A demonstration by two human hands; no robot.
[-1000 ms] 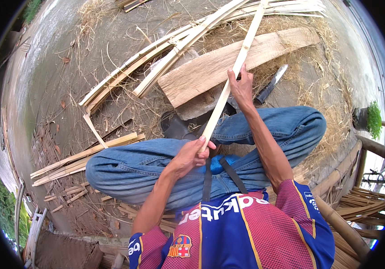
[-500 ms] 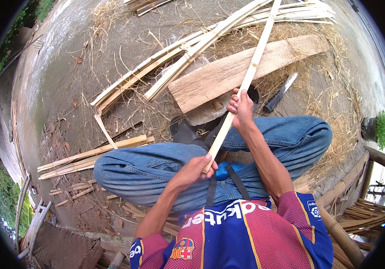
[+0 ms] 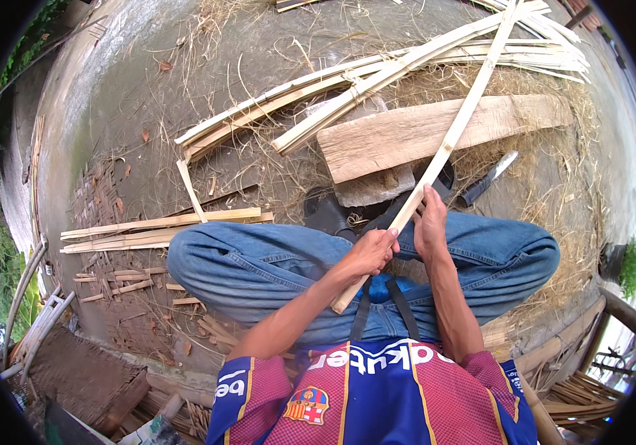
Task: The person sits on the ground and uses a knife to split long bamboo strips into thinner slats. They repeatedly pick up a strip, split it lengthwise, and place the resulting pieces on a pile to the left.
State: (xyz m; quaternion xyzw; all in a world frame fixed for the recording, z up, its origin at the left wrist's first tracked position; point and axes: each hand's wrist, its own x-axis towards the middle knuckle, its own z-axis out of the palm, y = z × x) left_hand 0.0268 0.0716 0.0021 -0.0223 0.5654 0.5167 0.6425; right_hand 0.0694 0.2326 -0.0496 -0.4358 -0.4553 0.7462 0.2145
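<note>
The left hand (image 3: 372, 253) is holding the pale strip (image 3: 451, 137) near its close end in curled fingers; just beyond, the right hand (image 3: 431, 226) is lying alongside, fingers loosely bent, grip unclear. The strip is slanting away rightward over the wooden board (image 3: 377, 148).

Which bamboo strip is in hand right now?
The long bamboo strip slanting across the wooden plank, gripped by the left hand; the other strips lie unheld.
</note>
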